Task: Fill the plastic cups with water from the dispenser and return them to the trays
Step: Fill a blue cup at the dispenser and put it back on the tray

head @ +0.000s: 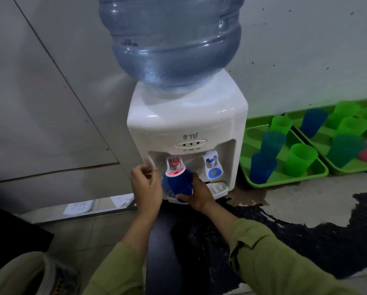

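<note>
A white tabletop dispenser (186, 124) with a big blue water bottle (174, 39) on top stands against the wall. My right hand (197, 193) grips a dark blue plastic cup (179, 182) and holds it under the red tap (175, 167), above the drip tray (218, 187). My left hand (145, 184) rests with curled fingers against the dispenser's left front edge, beside the red tap. The blue tap (213, 167) is free. Two green trays (284, 179) (348, 170) to the right carry several green, blue, teal and pink cups.
The dispenser stands on a grey counter (305, 194) with worn black patches near its front. A pale panelled wall (40, 103) fills the left. Papers (80, 206) lie on a low ledge at the left, and a beige container (29, 273) sits at the bottom left.
</note>
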`<action>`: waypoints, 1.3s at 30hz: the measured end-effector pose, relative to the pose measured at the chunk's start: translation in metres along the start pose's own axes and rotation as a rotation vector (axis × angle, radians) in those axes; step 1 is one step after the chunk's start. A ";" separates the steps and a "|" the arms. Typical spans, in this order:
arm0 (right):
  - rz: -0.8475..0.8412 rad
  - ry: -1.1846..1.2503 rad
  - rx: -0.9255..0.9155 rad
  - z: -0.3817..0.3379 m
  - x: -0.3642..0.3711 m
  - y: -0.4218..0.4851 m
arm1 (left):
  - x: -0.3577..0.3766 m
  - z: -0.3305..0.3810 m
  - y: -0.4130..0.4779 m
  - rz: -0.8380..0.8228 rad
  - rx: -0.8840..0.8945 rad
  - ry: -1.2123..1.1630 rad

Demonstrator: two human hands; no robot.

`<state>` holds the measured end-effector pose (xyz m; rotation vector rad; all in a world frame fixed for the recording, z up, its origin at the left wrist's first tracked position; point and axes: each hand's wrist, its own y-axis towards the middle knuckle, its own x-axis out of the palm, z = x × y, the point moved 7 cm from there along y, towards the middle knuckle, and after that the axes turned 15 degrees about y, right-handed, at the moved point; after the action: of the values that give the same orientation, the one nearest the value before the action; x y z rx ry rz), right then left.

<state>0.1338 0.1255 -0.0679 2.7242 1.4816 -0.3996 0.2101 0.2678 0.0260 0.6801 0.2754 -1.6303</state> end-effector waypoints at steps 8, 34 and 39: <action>-0.009 -0.036 -0.003 -0.002 -0.001 0.000 | 0.002 0.005 0.029 -0.035 0.105 0.069; -0.016 -0.043 -0.010 -0.005 -0.001 -0.002 | -0.001 0.007 0.039 -0.003 0.178 0.117; -0.012 -0.051 -0.004 -0.003 -0.002 -0.002 | -0.001 0.006 0.040 -0.005 0.174 0.143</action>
<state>0.1316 0.1259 -0.0644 2.6823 1.4856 -0.4622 0.2467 0.2575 0.0393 0.9312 0.2401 -1.6250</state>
